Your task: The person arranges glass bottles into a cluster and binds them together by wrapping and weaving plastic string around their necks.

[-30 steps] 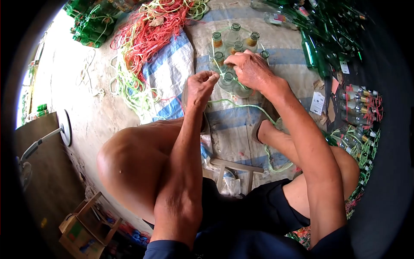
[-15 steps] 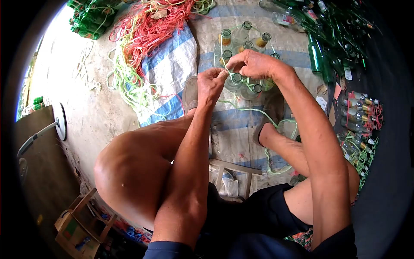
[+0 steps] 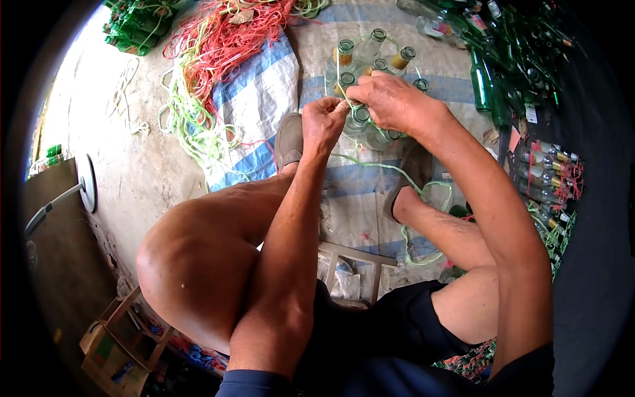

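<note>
A cluster of clear glass bottles point(image 3: 372, 47) stands upright on the ground sheet between my feet. Pale green plastic twine point(image 3: 370, 163) runs round the bottles, and its loose length trails over the sheet to the right. At the near left side of the cluster, my left hand point(image 3: 324, 122) pinches the twine between thumb and forefinger. My right hand point(image 3: 390, 102) is closed on the twine right beside it, its fingers curled over the bottle necks. The right hand hides part of the cluster, and the exact crossing of the strands is partly covered by fingertips.
Tangled red twine point(image 3: 221, 40) and pale green twine lie on the striped sheet point(image 3: 274, 73) at upper left. Loose green bottles point(image 3: 483, 86) are heaped at upper right. Tied clear bottles point(image 3: 549, 172) lie at right. A wooden frame point(image 3: 357, 255) is below my knees.
My right hand has shifted slightly left and down over the nearer bottles, covering more of them. My left hand stays nearly in place, still pinching the twine.
</note>
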The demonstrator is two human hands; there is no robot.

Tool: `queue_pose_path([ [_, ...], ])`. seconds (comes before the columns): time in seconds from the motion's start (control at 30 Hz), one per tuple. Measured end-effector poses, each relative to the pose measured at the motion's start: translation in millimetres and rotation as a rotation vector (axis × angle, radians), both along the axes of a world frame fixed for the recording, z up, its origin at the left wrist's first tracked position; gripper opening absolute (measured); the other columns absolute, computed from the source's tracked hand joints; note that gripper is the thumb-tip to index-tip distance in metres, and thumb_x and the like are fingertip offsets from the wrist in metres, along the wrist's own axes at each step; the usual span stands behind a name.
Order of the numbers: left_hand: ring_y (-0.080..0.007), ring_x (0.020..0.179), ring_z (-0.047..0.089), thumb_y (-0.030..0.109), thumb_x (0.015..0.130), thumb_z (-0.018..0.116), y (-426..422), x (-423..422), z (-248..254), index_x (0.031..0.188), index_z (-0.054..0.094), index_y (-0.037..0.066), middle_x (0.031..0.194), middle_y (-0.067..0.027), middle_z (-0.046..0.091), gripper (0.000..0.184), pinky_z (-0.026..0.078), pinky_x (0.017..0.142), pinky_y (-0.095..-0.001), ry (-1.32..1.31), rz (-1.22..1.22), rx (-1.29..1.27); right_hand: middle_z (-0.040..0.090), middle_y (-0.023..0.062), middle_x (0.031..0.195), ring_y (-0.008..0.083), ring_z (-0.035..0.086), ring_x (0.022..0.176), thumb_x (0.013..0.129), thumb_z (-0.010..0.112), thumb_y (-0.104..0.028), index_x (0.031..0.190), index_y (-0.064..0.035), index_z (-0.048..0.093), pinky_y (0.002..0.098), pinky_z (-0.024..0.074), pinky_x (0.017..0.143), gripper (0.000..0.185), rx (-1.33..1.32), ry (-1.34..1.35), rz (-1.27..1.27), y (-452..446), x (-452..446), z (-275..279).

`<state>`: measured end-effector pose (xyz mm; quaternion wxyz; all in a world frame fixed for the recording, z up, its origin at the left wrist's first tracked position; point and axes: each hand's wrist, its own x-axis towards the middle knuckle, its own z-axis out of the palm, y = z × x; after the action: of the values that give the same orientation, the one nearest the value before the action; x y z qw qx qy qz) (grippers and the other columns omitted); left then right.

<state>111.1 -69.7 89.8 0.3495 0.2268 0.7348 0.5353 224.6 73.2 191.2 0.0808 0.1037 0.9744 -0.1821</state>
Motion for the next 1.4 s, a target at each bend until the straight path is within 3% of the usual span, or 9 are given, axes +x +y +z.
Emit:
queue_pose_path([
  [0.43, -0.0076, 0.069, 0.056, 0.022, 0.096, 0.078, 1, -2, 12, 0.096, 0.078, -0.007, 0.075, -0.0011, 0.069, 0.029, 0.047, 0.062, -0.0275, -0.063, -0.099, 0.090, 0.068, 0.0050, 0.103, 0.0264, 0.066, 0.107, 0.078, 0.080, -0.012, 0.096, -0.0118, 0.080, 0.0418, 0.0577, 0.090, 0.018, 0.322, 0.064, 0.058, -1, 4, 24],
  [0.53, -0.0073, 0.069, 0.056, 0.022, 0.096, 0.078, 2, 1, 15, 0.097, 0.078, -0.007, 0.075, -0.0002, 0.067, 0.029, 0.046, 0.061, -0.0274, -0.127, -0.084, 0.123, 0.071, 0.0072, 0.102, 0.0274, 0.069, 0.107, 0.079, 0.080, -0.014, 0.097, -0.0109, 0.080, 0.0422, 0.0593, 0.088, 0.019, 0.295, 0.037, 0.044, 0, 7, 32],
  [0.63, -0.0048, 0.076, 0.054, 0.022, 0.100, 0.076, 3, -4, 14, 0.108, 0.079, -0.004, 0.085, 0.0043, 0.068, 0.027, 0.044, 0.068, -0.0237, -0.159, -0.148, 0.067, 0.068, 0.0151, 0.100, 0.0359, 0.067, 0.102, 0.082, 0.074, -0.014, 0.095, -0.0063, 0.072, 0.0491, 0.0542, 0.089, 0.015, 0.120, -0.018, -0.047, 2, 9, 32],
  [0.73, -0.0046, 0.080, 0.056, 0.022, 0.100, 0.076, 4, -4, 21, 0.111, 0.079, -0.003, 0.088, 0.0037, 0.070, 0.027, 0.045, 0.071, -0.0238, -0.187, -0.165, 0.057, 0.072, 0.0187, 0.101, 0.0406, 0.068, 0.104, 0.085, 0.071, -0.021, 0.097, -0.0050, 0.073, 0.0511, 0.0539, 0.090, 0.020, 0.051, -0.252, -0.206, -3, 7, 50],
  [0.83, -0.0048, 0.079, 0.056, 0.021, 0.100, 0.075, 7, -6, 16, 0.108, 0.080, -0.001, 0.088, 0.0039, 0.070, 0.024, 0.045, 0.072, -0.0235, -0.235, -0.187, 0.059, 0.074, 0.0258, 0.097, 0.0441, 0.072, 0.099, 0.080, 0.068, -0.018, 0.094, 0.0007, 0.076, 0.0523, 0.0564, 0.089, 0.025, -0.029, -0.193, -0.265, -1, 9, 51],
  [0.93, -0.0046, 0.077, 0.053, 0.021, 0.100, 0.075, 7, -8, 8, 0.105, 0.080, -0.001, 0.086, 0.0049, 0.068, 0.023, 0.043, 0.071, -0.0236, -0.246, -0.203, 0.071, 0.072, 0.0239, 0.090, 0.0434, 0.070, 0.093, 0.082, 0.068, -0.026, 0.087, -0.0017, 0.073, 0.0526, 0.0546, 0.083, 0.025, -0.019, -0.275, -0.343, 7, 10, 49],
  [0.97, -0.0045, 0.076, 0.052, 0.021, 0.100, 0.075, 7, -9, 7, 0.104, 0.079, -0.001, 0.085, 0.0053, 0.067, 0.023, 0.042, 0.070, -0.0236, -0.243, -0.211, 0.066, 0.070, 0.0244, 0.081, 0.0408, 0.071, 0.080, 0.081, 0.070, -0.024, 0.081, -0.0005, 0.072, 0.0508, 0.0544, 0.074, 0.024, -0.011, -0.219, -0.359, 12, 13, 39],
  [1.17, -0.0038, 0.071, 0.045, 0.024, 0.100, 0.075, 4, -9, 22, 0.102, 0.079, -0.001, 0.080, 0.0071, 0.062, 0.025, 0.035, 0.062, -0.0242, -0.272, -0.228, -0.005, 0.065, 0.0189, 0.064, 0.0307, 0.064, 0.060, 0.080, 0.074, -0.021, 0.075, 0.0008, 0.071, 0.0448, 0.0496, 0.061, 0.023, -0.131, -0.312, -0.412, 25, 17, 40],
  [1.4, -0.0041, 0.068, 0.043, 0.025, 0.101, 0.073, 4, -9, 23, 0.101, 0.079, -0.001, 0.078, 0.0073, 0.060, 0.026, 0.032, 0.060, -0.0243, -0.286, -0.237, -0.009, 0.063, 0.0187, 0.062, 0.0286, 0.064, 0.060, 0.083, 0.072, -0.021, 0.072, 0.0013, 0.070, 0.0443, 0.0495, 0.060, 0.024, -0.150, -0.274, -0.443, 32, 24, 35],
])
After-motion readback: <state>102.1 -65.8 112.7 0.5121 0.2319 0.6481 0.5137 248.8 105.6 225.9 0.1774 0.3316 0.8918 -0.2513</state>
